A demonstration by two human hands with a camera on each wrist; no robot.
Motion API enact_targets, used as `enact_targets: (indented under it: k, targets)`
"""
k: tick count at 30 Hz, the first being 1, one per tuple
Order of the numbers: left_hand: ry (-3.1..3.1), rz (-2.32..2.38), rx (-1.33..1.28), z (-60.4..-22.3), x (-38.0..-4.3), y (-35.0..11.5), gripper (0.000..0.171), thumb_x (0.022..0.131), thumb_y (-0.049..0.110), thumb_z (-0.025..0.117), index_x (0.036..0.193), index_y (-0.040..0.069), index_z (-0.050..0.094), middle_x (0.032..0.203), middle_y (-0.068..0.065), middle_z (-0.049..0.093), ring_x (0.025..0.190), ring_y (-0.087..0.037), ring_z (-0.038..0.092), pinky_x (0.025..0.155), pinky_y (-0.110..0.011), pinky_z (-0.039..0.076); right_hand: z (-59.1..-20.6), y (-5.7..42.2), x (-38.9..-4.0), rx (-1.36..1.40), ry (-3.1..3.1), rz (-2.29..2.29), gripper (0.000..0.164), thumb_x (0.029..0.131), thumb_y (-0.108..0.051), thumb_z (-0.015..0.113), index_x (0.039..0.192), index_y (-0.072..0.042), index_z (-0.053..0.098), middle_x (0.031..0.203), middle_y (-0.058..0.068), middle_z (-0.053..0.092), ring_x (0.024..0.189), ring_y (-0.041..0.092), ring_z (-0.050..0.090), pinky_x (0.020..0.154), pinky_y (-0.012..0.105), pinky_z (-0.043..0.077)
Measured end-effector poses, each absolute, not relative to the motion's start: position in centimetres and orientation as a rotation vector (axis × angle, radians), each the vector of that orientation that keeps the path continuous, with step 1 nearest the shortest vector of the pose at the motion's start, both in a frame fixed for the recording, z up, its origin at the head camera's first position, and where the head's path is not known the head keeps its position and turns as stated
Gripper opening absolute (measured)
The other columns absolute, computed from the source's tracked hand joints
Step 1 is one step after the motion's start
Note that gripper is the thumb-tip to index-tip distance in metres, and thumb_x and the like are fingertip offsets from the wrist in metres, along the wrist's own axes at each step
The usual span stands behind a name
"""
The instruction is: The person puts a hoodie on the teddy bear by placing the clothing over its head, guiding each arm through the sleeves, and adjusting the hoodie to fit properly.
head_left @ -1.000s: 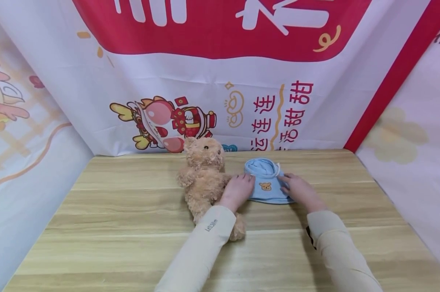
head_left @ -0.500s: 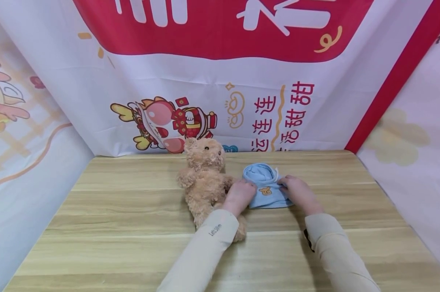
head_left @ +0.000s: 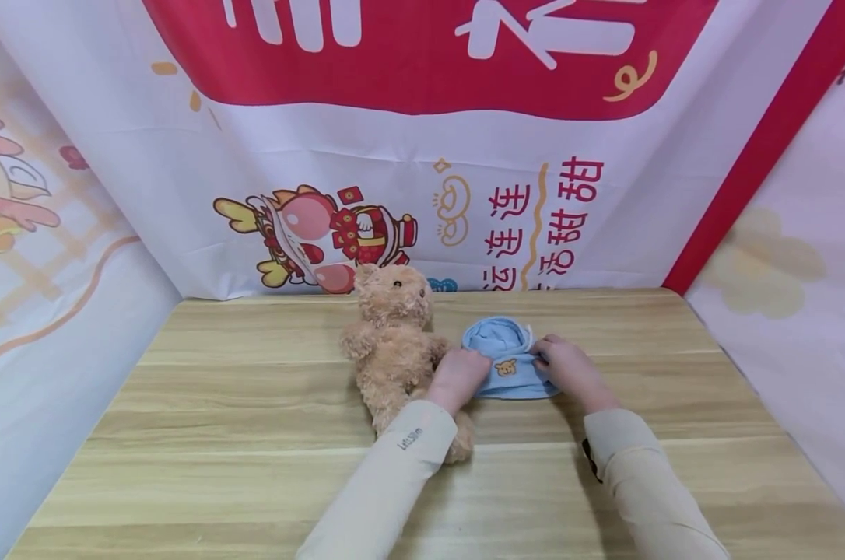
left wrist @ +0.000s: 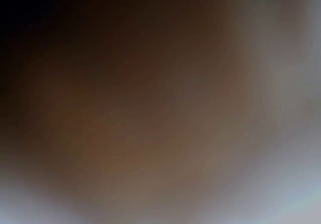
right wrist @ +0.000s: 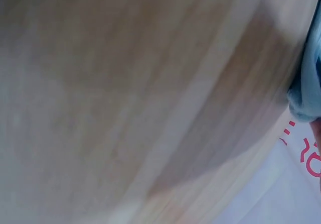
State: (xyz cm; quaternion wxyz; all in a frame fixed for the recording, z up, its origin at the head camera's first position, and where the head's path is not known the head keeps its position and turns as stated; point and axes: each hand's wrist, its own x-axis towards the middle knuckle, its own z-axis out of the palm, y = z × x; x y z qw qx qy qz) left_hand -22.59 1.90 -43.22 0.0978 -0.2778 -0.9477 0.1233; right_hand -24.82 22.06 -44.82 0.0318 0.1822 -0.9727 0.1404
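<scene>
A small light-blue hoodie (head_left: 517, 383) with a bear-face patch and a white cord at its neck lies on the wooden table. My left hand (head_left: 459, 376) grips its left side, fingers curled at the cloth. At the opposite side, my right hand (head_left: 569, 369) pinches the fabric near the cord. A tan teddy bear (head_left: 397, 354) lies just left of the hoodie, its lower body partly hidden behind my left arm. The right wrist view catches only an edge of the blue cloth (right wrist: 308, 91). Everything in the left wrist view is a dark brown blur.
The wooden table (head_left: 240, 435) stretches out around the bear and hoodie. Behind it hangs a white and red printed cloth (head_left: 408, 140), with more printed cloth on the left and right sides.
Both hands have curled their fingers into the hoodie's sides. The hoodie has shifted slightly toward me and to the left, bunching narrower. The teddy bear has stayed in place.
</scene>
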Motion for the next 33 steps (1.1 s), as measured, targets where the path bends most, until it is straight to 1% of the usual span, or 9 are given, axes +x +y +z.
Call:
enact_targets:
  k: [2, 6, 10, 13, 16, 23, 26, 30, 33]
  targets:
    - [-2.762, 0.375, -0.829, -42.9, -22.7, 1.7, 0.017, 0.089, 0.014, 0.058, 0.087, 0.023, 0.073, 0.083, 0.006, 0.073, 0.070, -0.010, 0.066, 0.060, -0.026, 0.053, -44.8, 22.0, -24.9, 0.551, -2.980, 0.429, 0.015, 0.086, -0.006, 0.065, 0.099, 0.000, 0.069, 0.095, 0.014, 0.065, 0.088, 0.029, 0.064, 0.082, 0.044, 0.054]
    - [-2.706, 0.361, -0.830, -42.4, -22.9, 1.1, 0.017, 0.093, 0.013, 0.054, 0.096, 0.021, 0.070, 0.084, 0.005, 0.072, 0.068, -0.010, 0.066, 0.055, -0.027, 0.054, -44.7, 21.7, -24.8, 0.545, -2.859, 0.448, 0.013, 0.085, -0.003, 0.065, 0.097, 0.002, 0.067, 0.092, 0.015, 0.064, 0.082, 0.028, 0.064, 0.077, 0.043, 0.055]
    - [-2.687, 0.260, -0.818, -41.6, -23.1, 0.4, 0.016, 0.094, 0.010, 0.053, 0.102, 0.017, 0.066, 0.087, 0.001, 0.072, 0.068, -0.012, 0.066, 0.051, -0.027, 0.054, -44.2, 21.5, -24.7, 0.550, -2.700, 0.480, 0.012, 0.085, -0.002, 0.065, 0.096, 0.003, 0.065, 0.093, 0.017, 0.064, 0.085, 0.032, 0.064, 0.077, 0.044, 0.055]
    - [-2.672, 0.149, -0.799, -41.0, -23.1, -0.1, 0.015, 0.093, 0.009, 0.054, 0.103, 0.015, 0.064, 0.090, -0.002, 0.072, 0.068, -0.015, 0.067, 0.052, -0.028, 0.054, -43.5, 21.3, -24.6, 0.543, -2.628, 0.509, 0.012, 0.085, -0.001, 0.065, 0.096, 0.003, 0.065, 0.096, 0.019, 0.064, 0.089, 0.035, 0.064, 0.079, 0.045, 0.055]
    - [-2.636, 0.069, -0.775, -40.4, -23.1, -0.4, 0.015, 0.093, 0.008, 0.053, 0.103, 0.014, 0.063, 0.092, -0.003, 0.072, 0.067, -0.018, 0.067, 0.052, -0.029, 0.054, -42.8, 21.4, -24.5, 0.536, -2.591, 0.512, 0.013, 0.085, -0.001, 0.065, 0.097, 0.004, 0.065, 0.096, 0.020, 0.065, 0.089, 0.037, 0.065, 0.079, 0.046, 0.055]
    - [-2.493, 0.032, -0.717, -39.4, -23.3, -1.0, 0.019, 0.086, 0.004, 0.059, 0.100, 0.015, 0.064, 0.092, -0.001, 0.072, 0.063, -0.017, 0.066, 0.050, -0.028, 0.053, -41.6, 21.3, -24.7, 0.554, -2.484, 0.494, 0.014, 0.082, -0.001, 0.068, 0.096, 0.002, 0.066, 0.095, 0.019, 0.067, 0.085, 0.036, 0.067, 0.076, 0.046, 0.056]
    - [-2.482, -0.008, -0.708, -38.7, -23.3, -1.2, 0.019, 0.085, 0.003, 0.059, 0.100, 0.014, 0.064, 0.093, -0.001, 0.073, 0.065, -0.017, 0.067, 0.053, -0.028, 0.054, -41.1, 21.1, -24.9, 0.557, -2.440, 0.477, 0.014, 0.081, 0.000, 0.069, 0.094, 0.002, 0.066, 0.094, 0.019, 0.068, 0.084, 0.035, 0.067, 0.074, 0.045, 0.056]
    - [-2.506, -0.086, -0.689, -37.7, -23.3, -1.6, 0.019, 0.088, 0.004, 0.056, 0.103, 0.013, 0.064, 0.098, -0.002, 0.074, 0.073, -0.019, 0.070, 0.062, -0.030, 0.056, -40.3, 20.7, -25.0, 0.553, -2.395, 0.470, 0.013, 0.081, 0.000, 0.069, 0.093, 0.001, 0.066, 0.091, 0.018, 0.068, 0.081, 0.034, 0.067, 0.071, 0.045, 0.056]
    - [-2.502, -0.140, -0.665, -37.1, -23.3, -2.0, 0.023, 0.087, 0.001, 0.057, 0.104, 0.013, 0.065, 0.102, -0.001, 0.074, 0.076, -0.020, 0.070, 0.063, -0.032, 0.057, -39.6, 20.2, -25.0, 0.554, -2.381, 0.462, 0.013, 0.082, -0.002, 0.069, 0.095, 0.000, 0.067, 0.093, 0.017, 0.069, 0.084, 0.033, 0.068, 0.073, 0.044, 0.056]
